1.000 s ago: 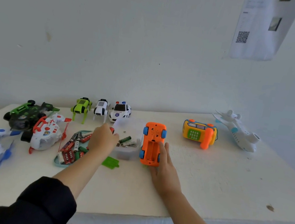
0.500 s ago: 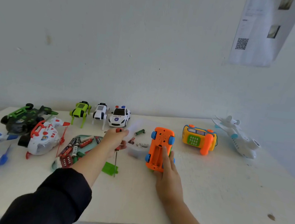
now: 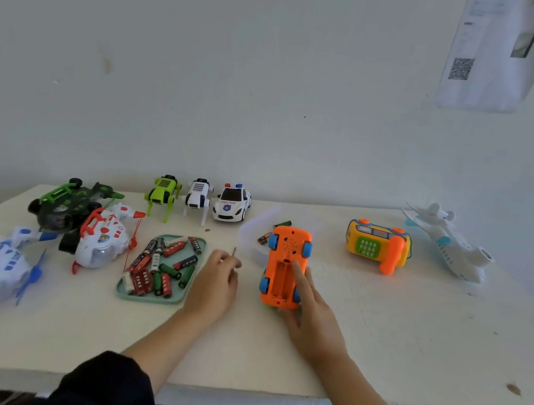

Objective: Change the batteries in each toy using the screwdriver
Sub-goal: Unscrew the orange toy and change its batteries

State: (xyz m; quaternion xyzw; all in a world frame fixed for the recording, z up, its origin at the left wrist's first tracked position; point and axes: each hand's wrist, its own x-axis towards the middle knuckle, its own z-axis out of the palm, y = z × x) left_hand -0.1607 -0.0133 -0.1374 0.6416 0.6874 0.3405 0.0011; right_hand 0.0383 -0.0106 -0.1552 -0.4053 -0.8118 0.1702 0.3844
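An orange toy car lies upside down mid-table, its battery compartment open and looking empty. My right hand rests against the car's right side, the straight index finger laid along the compartment. My left hand lies on the table left of the car, fingers curled round the screwdriver; only its thin shaft shows, pointing away from me. A teal tray of several red and green batteries sits just left of that hand.
A clear plastic box with loose batteries stands behind the car. Toys line the back and left: green dog, white dog, police car, three vehicles. Yellow phone and white plane sit right.
My left hand came down from a raised position onto the table with the screwdriver, covering the green cover that lay there. My right hand stays on the orange car.
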